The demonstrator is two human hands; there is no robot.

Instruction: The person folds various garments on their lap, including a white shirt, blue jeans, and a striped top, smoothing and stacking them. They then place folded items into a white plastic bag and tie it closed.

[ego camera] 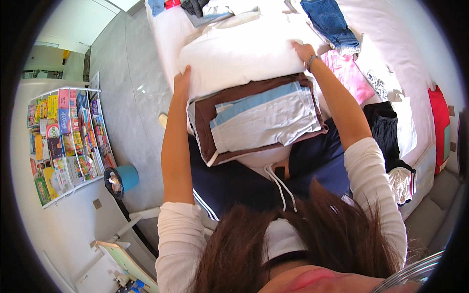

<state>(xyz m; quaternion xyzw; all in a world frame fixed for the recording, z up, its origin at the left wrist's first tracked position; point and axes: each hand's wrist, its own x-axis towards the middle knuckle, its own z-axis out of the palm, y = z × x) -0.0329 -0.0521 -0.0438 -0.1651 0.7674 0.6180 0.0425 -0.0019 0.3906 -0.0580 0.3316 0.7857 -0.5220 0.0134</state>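
Observation:
My left hand (183, 78) is at the left edge of a broad white cloth (238, 55), its fingers largely hidden by the fold. My right hand (303, 51) rests on the cloth's upper right part, thumb and fingers at the fabric; whether it pinches it I cannot tell. Just below the cloth, near my lap, lies a stack of folded clothes: a brown garment (203, 121) underneath, with a light grey and blue garment (263, 117) on top. A bracelet circles my right wrist.
Folded jeans (329, 22), a pink garment (346, 75), black clothing (383, 124) and white garments (405, 124) lie on the bed at right. More clothes (198, 8) lie at the far edge. A book rack (66, 146) and a blue bin (126, 177) stand at left.

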